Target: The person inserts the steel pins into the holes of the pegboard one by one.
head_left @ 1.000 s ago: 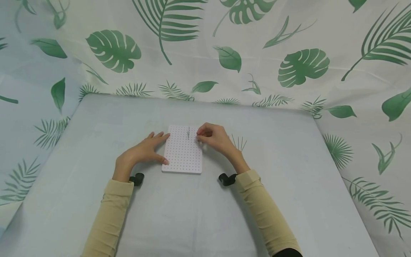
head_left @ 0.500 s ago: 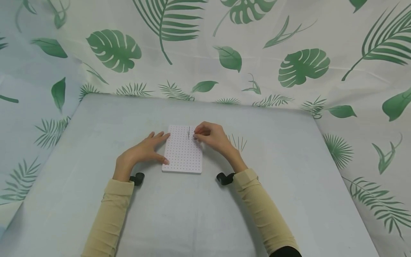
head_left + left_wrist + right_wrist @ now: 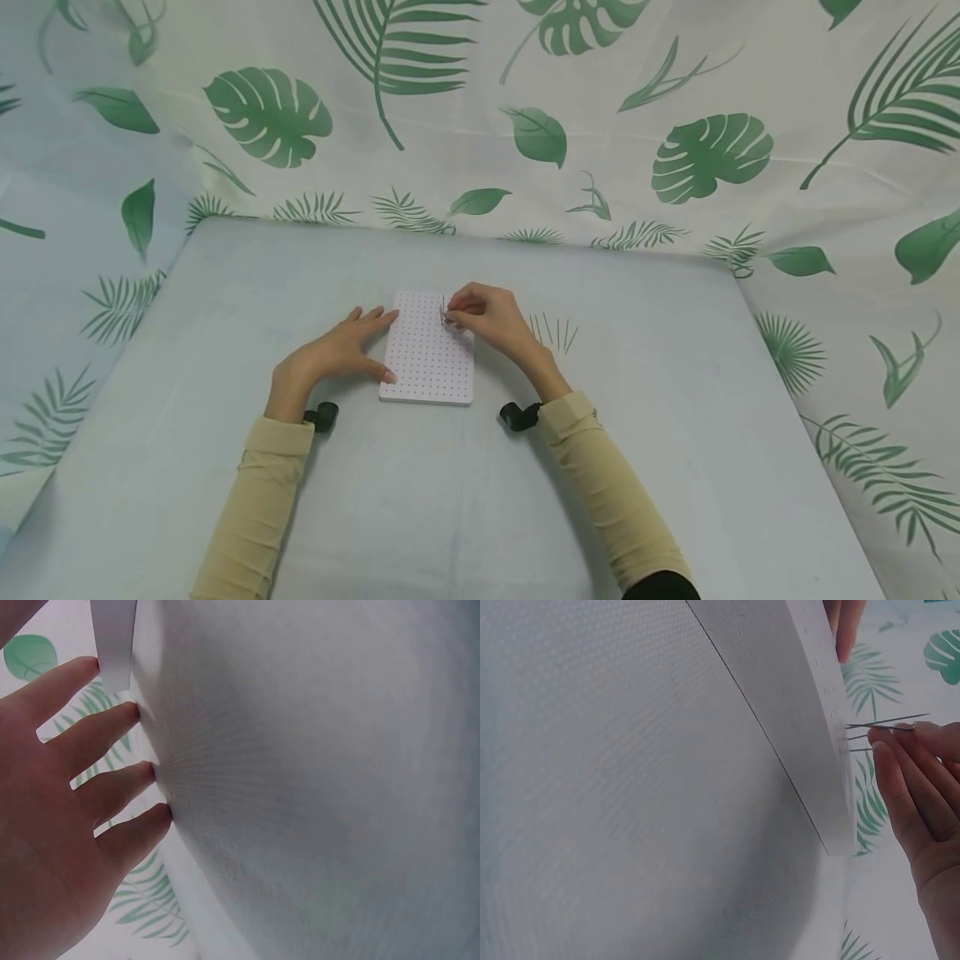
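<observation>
A white board with a grid of small holes lies flat on the table. My left hand is spread at its left side, thumb and index fingertip touching the edge; in the left wrist view the straight fingers reach down beside the board's side. Over the board's far right part, my right hand pinches a thin metal pin between thumb and fingertips, its end right at the perforated face. A few other pins stand up from the holes close to these fingertips, partly hidden by the hand.
Several loose pins lie in a row on the white-covered table, right of the right hand. Behind the table hangs a leaf-patterned cloth. A black wrist camera sits beside the right wrist, another on the left.
My right hand has shifted left over the board with the pin, nearer to the standing pins. The left hand and the board have stayed in place.
</observation>
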{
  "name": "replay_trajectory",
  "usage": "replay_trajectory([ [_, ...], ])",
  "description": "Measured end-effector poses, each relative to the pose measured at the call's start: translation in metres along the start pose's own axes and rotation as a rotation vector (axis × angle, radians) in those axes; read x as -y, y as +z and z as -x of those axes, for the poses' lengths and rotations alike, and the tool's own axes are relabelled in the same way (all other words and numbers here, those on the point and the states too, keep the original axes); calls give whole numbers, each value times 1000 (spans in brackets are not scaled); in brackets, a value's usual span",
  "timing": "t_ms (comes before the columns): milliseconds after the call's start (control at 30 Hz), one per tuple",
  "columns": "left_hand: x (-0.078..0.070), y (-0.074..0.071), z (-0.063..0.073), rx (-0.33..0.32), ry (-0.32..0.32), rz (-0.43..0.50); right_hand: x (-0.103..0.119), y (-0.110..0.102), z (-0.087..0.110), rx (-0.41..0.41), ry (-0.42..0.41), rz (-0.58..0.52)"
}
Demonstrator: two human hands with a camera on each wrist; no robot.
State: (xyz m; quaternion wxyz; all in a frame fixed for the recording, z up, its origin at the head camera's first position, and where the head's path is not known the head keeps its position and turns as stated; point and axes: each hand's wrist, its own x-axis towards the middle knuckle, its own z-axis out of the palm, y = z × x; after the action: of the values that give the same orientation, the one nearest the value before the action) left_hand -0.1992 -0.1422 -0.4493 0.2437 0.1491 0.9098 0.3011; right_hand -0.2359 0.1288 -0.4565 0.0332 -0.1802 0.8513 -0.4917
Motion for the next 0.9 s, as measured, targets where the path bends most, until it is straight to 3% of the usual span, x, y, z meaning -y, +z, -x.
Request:
replay_trajectory([
  [900,3,-1,0,4,17,13,2,9,-1,60,-51,157],
])
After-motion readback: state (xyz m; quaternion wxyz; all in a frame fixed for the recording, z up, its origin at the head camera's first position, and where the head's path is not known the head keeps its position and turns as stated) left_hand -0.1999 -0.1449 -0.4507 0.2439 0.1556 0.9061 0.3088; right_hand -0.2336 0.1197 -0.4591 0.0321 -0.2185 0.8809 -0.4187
